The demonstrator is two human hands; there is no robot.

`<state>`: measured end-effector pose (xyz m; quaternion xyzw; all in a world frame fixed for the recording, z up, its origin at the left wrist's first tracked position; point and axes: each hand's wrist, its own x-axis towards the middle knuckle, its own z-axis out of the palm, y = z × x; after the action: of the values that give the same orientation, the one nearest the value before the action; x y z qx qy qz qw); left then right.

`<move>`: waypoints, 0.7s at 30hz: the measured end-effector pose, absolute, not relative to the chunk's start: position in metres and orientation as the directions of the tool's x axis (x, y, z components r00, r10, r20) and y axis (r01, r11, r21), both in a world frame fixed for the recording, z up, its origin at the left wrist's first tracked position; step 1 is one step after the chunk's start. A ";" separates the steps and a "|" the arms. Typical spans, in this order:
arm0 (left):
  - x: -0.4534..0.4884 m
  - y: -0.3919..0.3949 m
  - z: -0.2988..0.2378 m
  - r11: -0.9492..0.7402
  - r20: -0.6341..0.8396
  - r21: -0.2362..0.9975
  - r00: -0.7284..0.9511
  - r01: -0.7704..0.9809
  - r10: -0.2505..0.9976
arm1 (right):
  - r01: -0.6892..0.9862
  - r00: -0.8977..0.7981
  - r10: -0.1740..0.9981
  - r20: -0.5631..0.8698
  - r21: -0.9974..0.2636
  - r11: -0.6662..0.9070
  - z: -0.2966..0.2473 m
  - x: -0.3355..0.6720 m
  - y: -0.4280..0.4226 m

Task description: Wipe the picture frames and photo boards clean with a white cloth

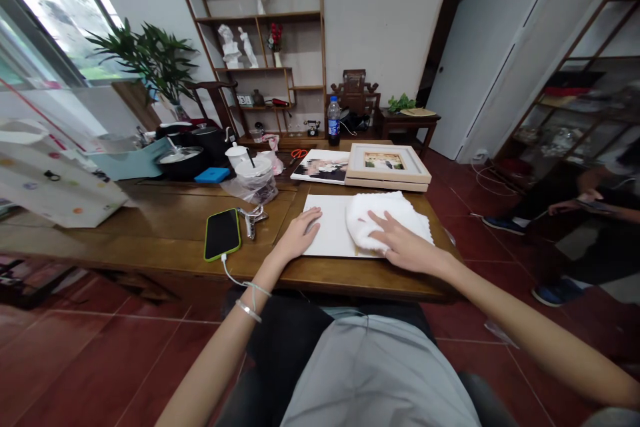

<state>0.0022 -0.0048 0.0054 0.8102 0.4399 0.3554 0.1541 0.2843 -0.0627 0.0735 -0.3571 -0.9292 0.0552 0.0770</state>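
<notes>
My left hand [300, 235] lies flat with its fingers outstretched on the left edge of a white flat board [327, 220] at the table's front. A folded white cloth [367, 207] with a fluffy look covers the board's right part and reaches past its right edge. My right hand [397, 243] rests on top of this cloth, its fingers spread and pressing down. Just behind the board are a pale wooden picture frame [423, 177] with a photo in it and a print [320, 167] showing people, part of it pixelated.
Left of my hands lie a phone [223, 235] on a charging cable and a shiny metal tool [254, 219]. Farther back stand a lidded plastic cup [253, 170], a blue box [212, 175], orange scissors [299, 154] and a bottle [333, 121]. A person [590, 207] sits at right.
</notes>
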 end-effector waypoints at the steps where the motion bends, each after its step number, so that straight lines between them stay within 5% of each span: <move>1: 0.002 -0.005 0.005 -0.566 0.442 0.561 0.360 0.604 0.822 | 0.636 -0.751 0.654 0.090 -0.165 0.754 0.077 0.283 -0.076; 8: 0.003 -0.005 0.006 -0.566 0.443 0.562 0.359 0.603 0.822 | 0.530 -0.836 0.547 -0.052 -0.336 0.778 0.095 0.282 -0.110; 13: 0.003 -0.006 0.008 -0.562 0.437 0.564 0.359 0.605 0.825 | 0.609 -0.739 0.673 -0.030 -0.454 0.650 0.089 0.283 -0.059; 21: 0.002 -0.005 0.007 -0.561 0.433 0.560 0.362 0.610 0.826 | 0.715 -0.540 0.825 0.164 -0.427 0.553 0.068 0.260 0.009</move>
<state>0.0024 -0.0049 0.0069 0.8107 0.4426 0.3509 0.1539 0.2597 0.0088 0.0681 -0.4459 -0.8636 0.1564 0.1759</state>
